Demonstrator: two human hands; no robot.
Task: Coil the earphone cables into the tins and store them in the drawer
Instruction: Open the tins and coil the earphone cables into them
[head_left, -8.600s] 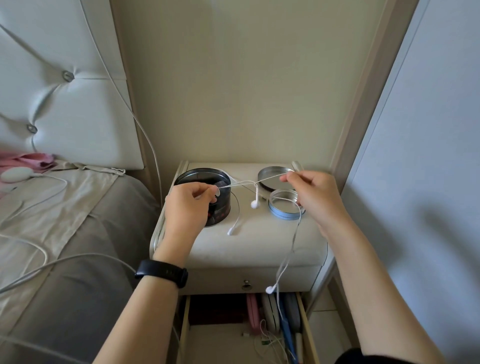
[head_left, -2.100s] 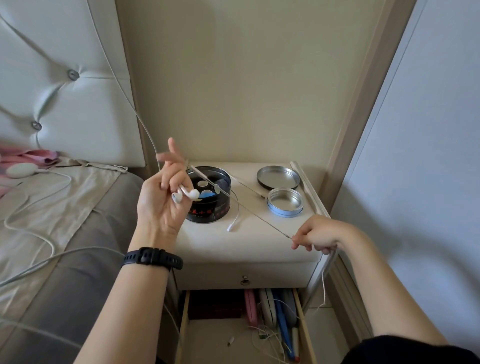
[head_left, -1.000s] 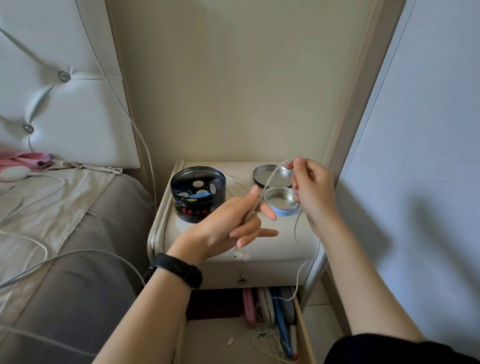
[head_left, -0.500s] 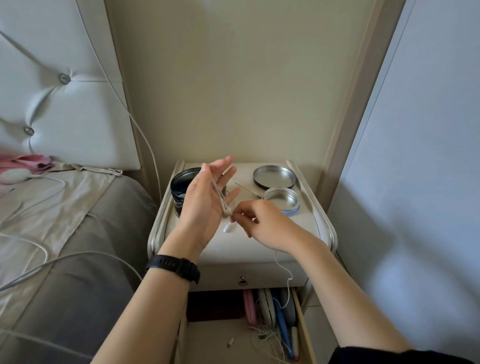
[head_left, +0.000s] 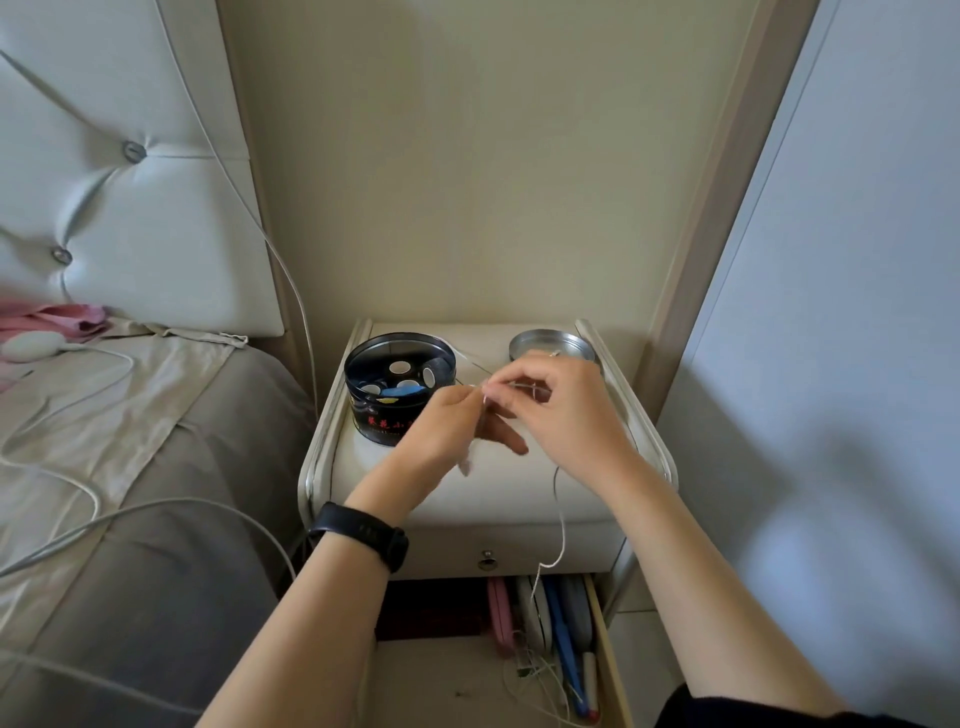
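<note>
Thin white earphone cable (head_left: 560, 525), frame centre: being pinched and wound by left hand (head_left: 445, 423) and right hand (head_left: 558, 410); tins unfilled, lower open drawer (head_left: 602, 649) awaiting.

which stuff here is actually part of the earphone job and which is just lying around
Part of the job:
- earphone cable, held by the left hand and right hand
- black tin
- silver lid
- open drawer

Just lying about:
- white cable on the bed
- pink cloth
- pens in the drawer
</note>
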